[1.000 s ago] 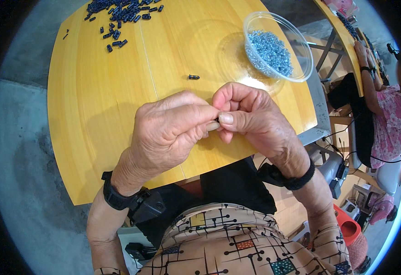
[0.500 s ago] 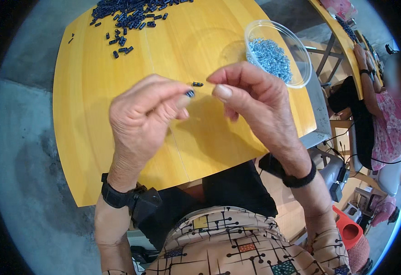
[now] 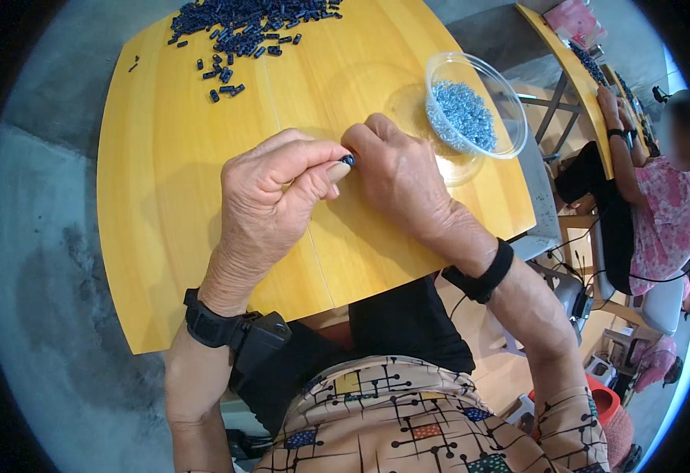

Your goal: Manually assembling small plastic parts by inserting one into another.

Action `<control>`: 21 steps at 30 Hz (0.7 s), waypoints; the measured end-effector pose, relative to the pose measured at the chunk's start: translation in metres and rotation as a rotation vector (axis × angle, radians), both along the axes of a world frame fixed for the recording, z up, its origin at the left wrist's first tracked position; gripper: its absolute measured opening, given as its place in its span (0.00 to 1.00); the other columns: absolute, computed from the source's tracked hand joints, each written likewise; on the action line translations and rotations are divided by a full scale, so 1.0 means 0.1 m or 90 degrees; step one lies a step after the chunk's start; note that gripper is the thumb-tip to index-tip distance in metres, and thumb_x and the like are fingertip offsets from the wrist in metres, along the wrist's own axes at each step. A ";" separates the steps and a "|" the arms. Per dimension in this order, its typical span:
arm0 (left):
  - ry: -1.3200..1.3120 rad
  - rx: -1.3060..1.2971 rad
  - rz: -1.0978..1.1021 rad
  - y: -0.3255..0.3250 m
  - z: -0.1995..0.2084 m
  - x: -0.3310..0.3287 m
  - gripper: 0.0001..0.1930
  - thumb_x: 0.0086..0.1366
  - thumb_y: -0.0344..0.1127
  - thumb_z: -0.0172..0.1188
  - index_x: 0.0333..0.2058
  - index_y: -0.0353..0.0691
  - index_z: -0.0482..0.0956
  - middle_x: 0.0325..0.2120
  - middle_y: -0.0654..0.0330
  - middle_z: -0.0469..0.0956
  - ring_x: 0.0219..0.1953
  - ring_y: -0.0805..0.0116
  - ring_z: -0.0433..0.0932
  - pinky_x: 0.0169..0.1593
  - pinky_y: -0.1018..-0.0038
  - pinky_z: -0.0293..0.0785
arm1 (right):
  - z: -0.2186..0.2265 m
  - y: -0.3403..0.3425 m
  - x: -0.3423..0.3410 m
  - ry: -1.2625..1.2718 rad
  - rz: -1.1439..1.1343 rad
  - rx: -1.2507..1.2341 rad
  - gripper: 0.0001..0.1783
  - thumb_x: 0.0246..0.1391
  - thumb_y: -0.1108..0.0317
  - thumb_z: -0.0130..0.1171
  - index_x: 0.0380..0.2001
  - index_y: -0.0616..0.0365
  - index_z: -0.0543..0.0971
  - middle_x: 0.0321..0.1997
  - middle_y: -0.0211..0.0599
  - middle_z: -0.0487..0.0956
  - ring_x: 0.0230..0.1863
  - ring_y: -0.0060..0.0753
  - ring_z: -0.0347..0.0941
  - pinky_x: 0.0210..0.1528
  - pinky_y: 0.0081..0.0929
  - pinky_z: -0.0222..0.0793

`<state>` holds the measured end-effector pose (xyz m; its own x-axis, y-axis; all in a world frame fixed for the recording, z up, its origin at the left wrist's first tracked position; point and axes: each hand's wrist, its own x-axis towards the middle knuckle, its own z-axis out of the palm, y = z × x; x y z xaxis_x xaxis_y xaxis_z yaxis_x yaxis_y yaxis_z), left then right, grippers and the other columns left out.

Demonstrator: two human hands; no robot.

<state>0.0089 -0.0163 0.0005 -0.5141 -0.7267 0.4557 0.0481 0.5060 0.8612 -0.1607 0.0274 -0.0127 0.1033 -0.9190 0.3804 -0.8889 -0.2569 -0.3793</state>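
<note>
Between thumb and forefinger, my left hand (image 3: 270,185) pinches a small dark blue-black plastic piece (image 3: 347,159), only the end of which shows. My right hand (image 3: 400,173) is closed right beside it, knuckles up, its fingertips touching or nearly touching the piece. Whatever those fingertips hold is hidden behind the hand. Past my right hand stands a round clear plastic tub (image 3: 510,118), tilted, with many small silvery-blue metal parts (image 3: 464,114) inside.
A pile of dark plastic pieces (image 3: 242,24) lies at the far left of the yellow table (image 3: 156,205), several strays nearer. Two tiny dark bits (image 3: 134,63) lie near the left edge. At far right, another person (image 3: 664,213) works at a separate table (image 3: 554,47).
My right hand has moved left and turned knuckles up, meeting the piece in my left hand. The small piece that lay on the table between my hands no longer shows.
</note>
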 end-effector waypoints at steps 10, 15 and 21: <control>-0.036 -0.038 -0.050 0.07 0.02 -0.05 0.05 0.56 0.21 0.60 0.32 0.32 0.78 0.23 0.58 0.76 0.22 0.73 0.77 0.26 0.81 0.73 | 0.30 0.60 -0.19 -0.950 -0.105 0.340 0.09 0.58 0.65 0.55 0.38 0.58 0.78 0.23 0.20 0.72 0.22 0.09 0.64 0.25 0.09 0.59; -0.061 -0.010 -0.054 0.10 0.04 -0.07 0.05 0.54 0.22 0.62 0.31 0.33 0.79 0.23 0.59 0.76 0.22 0.73 0.77 0.25 0.81 0.72 | 0.25 0.68 -0.20 -1.146 -0.031 0.343 0.08 0.55 0.69 0.58 0.38 0.59 0.78 0.27 0.25 0.76 0.23 0.13 0.69 0.24 0.11 0.63; -0.094 -0.040 -0.070 0.09 0.04 -0.07 0.05 0.53 0.23 0.63 0.31 0.33 0.79 0.22 0.59 0.76 0.21 0.73 0.76 0.24 0.81 0.71 | 0.23 0.65 -0.14 -1.128 -0.032 0.331 0.09 0.52 0.71 0.61 0.36 0.60 0.79 0.29 0.27 0.79 0.24 0.16 0.72 0.25 0.12 0.66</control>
<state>0.0019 -0.0073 0.0048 -0.6528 -0.6350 0.4130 -0.0183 0.5583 0.8295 -0.1751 0.0924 0.0098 -0.0805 -0.9538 -0.2893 0.5883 0.1889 -0.7863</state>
